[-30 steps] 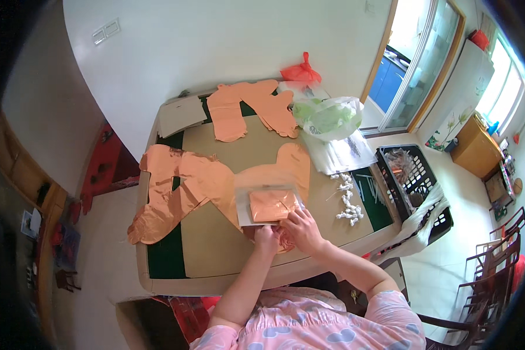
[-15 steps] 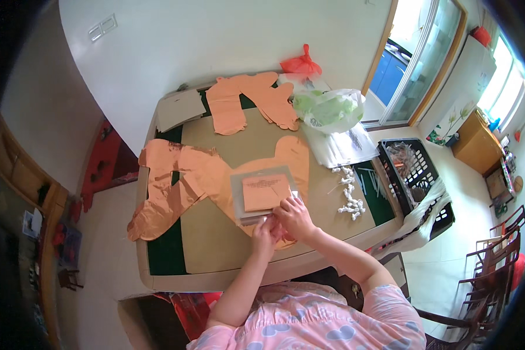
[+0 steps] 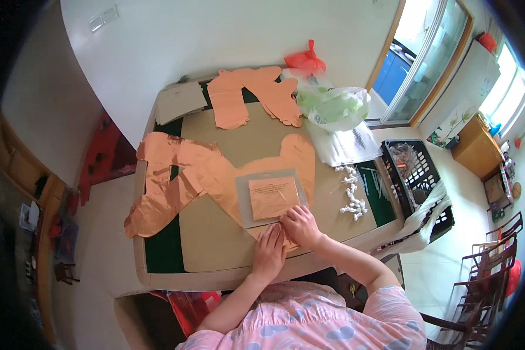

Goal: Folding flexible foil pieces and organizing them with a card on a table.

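A clear plastic bag [image 3: 243, 204] lies in front of me, holding a grey card and a folded copper-orange foil balloon [image 3: 268, 204] with small print on it. My right hand [image 3: 302, 227] is closed at the bag's lower right edge, fingers curled and pressed together. Beside it, my left hand [image 3: 269, 254] lies nearly flat below the bag's lower edge, fingers stretched out and touching the right hand's fingertips. The bag rests on a large flat copper foil balloon [image 3: 216, 169] spread across the table.
More flat foil balloons [image 3: 230, 102] and a stack of grey cards [image 3: 181, 104] lie at the back. White knotted pieces [image 3: 350, 195], plastic sleeves [image 3: 347, 146], a green-white bag [image 3: 332, 111] and a black basket [image 3: 411, 169] stand to the right. A red bag [image 3: 306, 61] sits far back.
My left hand has gone from bent fingers at the bag's lower edge to stretched fingers lying lower down. My right hand has shifted down slightly, and the raised lower edge now lies flatter.
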